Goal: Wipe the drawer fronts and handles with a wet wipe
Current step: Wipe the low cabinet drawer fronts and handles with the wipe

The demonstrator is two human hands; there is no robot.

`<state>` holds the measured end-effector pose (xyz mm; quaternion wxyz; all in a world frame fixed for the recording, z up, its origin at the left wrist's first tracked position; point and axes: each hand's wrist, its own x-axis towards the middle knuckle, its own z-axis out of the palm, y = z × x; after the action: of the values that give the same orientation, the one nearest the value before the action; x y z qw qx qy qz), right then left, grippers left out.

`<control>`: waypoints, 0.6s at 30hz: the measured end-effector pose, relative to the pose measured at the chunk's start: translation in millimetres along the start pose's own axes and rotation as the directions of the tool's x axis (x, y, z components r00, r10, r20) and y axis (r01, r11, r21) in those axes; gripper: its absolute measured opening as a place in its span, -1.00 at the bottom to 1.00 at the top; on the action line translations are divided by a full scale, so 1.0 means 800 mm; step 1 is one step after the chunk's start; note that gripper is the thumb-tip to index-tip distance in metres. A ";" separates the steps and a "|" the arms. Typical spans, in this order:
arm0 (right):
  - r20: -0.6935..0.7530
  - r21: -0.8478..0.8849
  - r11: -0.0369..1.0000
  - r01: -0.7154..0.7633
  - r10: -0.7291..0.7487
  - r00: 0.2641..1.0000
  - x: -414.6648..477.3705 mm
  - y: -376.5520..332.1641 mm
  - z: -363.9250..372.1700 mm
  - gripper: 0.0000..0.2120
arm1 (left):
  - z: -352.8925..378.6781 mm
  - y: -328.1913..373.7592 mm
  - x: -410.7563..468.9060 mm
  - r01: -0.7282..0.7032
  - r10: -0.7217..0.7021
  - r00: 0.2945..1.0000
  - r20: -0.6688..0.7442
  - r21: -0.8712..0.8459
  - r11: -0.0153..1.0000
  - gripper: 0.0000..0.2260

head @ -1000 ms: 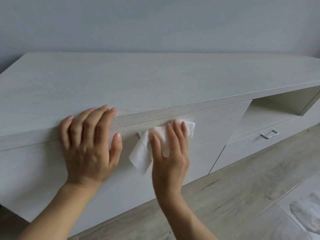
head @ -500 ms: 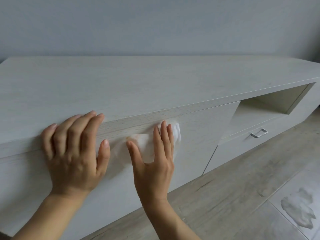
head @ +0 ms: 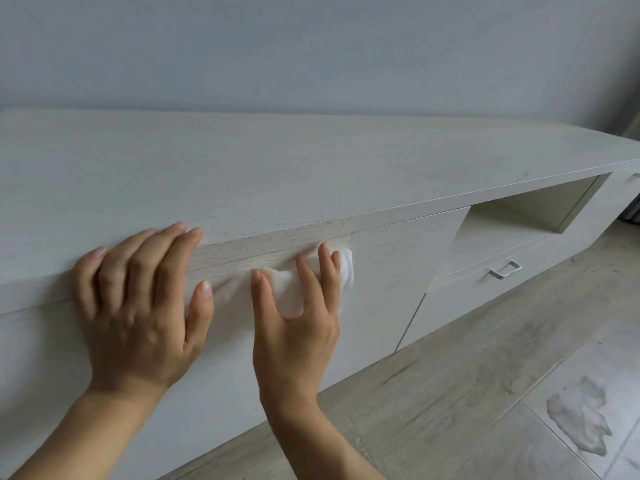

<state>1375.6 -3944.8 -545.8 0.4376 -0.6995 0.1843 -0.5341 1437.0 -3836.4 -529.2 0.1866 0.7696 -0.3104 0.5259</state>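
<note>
A long, low cabinet of pale wood runs across the view. My right hand presses a white wet wipe flat against the upper part of the left drawer front, fingers straight and spread. The wipe covers this drawer's handle, which is hidden. My left hand rests on the front edge of the cabinet top, with fingers laid over the edge and thumb on the drawer front. A second, lower drawer to the right carries a metal handle.
An open shelf compartment sits above the lower drawer. A further front with a handle shows at the far right edge. Grey wood-look floor lies in front, with a pale smudge on it. A plain wall stands behind.
My right hand has slid the wipe left along the drawer front and flattened it over the handle. The view has shifted, so my left hand sits further left in frame.
</note>
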 end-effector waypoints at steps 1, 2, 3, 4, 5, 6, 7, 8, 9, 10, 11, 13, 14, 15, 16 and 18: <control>-0.015 -0.011 1.000 0.019 -0.020 1.000 -0.002 0.000 0.001 -0.59 | 0.000 0.001 0.000 0.002 -0.002 1.000 -0.002 -0.003 1.000 -0.63; -0.027 -0.025 0.998 0.053 -0.054 0.998 -0.004 0.001 0.002 -0.66 | -0.001 0.001 0.000 0.003 -0.003 1.000 -0.004 -0.005 1.000 -0.63; -0.026 -0.039 0.994 0.103 -0.104 0.994 -0.007 0.003 0.003 -0.71 | -0.001 0.001 0.000 0.003 -0.003 1.000 -0.003 -0.006 1.000 -0.63; -0.011 -0.046 0.985 0.167 -0.168 0.986 -0.012 0.007 0.004 -0.74 | 0.000 0.001 0.000 0.004 -0.004 1.000 0.000 -0.011 1.000 -0.63; 0.011 -0.047 0.971 0.235 -0.235 0.972 -0.017 0.011 0.005 -0.76 | 0.000 0.000 0.000 0.006 -0.006 1.000 0.003 -0.014 1.000 -0.63; 0.029 -0.051 0.954 0.295 -0.294 0.955 -0.021 0.015 0.005 -0.77 | 0.000 -0.001 -0.001 0.006 -0.006 1.000 0.007 -0.013 1.000 -0.63; 0.037 -0.062 0.939 0.337 -0.335 0.941 -0.024 0.018 0.006 -0.78 | 0.000 -0.001 -0.002 0.005 -0.005 1.000 0.009 -0.011 1.000 -0.63; 0.040 -0.078 0.931 0.358 -0.355 0.934 -0.025 0.020 0.007 -0.78 | 0.000 -0.002 -0.002 0.002 -0.002 1.000 0.012 -0.014 1.000 -0.63; 0.044 -0.093 0.927 0.363 -0.360 0.932 -0.026 0.020 0.008 -0.78 | 0.000 -0.002 -0.002 -0.001 0.001 1.000 0.013 -0.023 1.000 -0.63; 0.051 -0.108 0.925 0.365 -0.362 0.931 -0.024 0.018 0.008 -0.77 | 0.000 -0.003 -0.002 -0.001 0.002 1.000 0.019 -0.037 0.999 -0.63; 0.065 -0.122 0.919 0.375 -0.369 0.927 -0.023 0.017 0.007 -0.75 | 0.002 -0.004 -0.003 -0.006 0.007 1.000 0.020 -0.053 0.999 -0.63; 0.102 -0.126 0.897 0.423 -0.413 0.905 -0.018 0.018 -0.001 -0.70 | 0.003 -0.006 -0.003 -0.006 0.008 1.000 0.024 -0.091 0.996 -0.63; 0.120 -0.115 0.883 0.454 -0.442 0.889 -0.014 0.021 -0.007 -0.67 | 0.005 -0.008 -0.004 -0.003 0.007 1.000 0.030 -0.111 0.994 -0.63; 0.135 -0.097 0.871 0.483 -0.469 0.873 -0.009 0.025 -0.014 -0.66 | 0.007 -0.010 -0.005 0.003 0.002 0.999 0.035 -0.131 0.991 -0.63; 0.146 -0.076 0.860 0.505 -0.492 0.859 -0.003 0.030 -0.020 -0.66 | 0.009 -0.011 -0.005 0.011 -0.004 0.999 0.042 -0.154 0.988 -0.63; 0.142 -0.058 0.846 0.529 -0.518 0.844 0.003 0.037 -0.026 -0.68 | 0.012 -0.013 -0.008 0.020 -0.013 0.999 0.047 -0.159 0.987 -0.63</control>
<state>1363.7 -3971.7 -567.2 0.2519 -0.7741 -0.0155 -0.5806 1448.7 -3832.7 -538.3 0.2449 0.7665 -0.3494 0.4800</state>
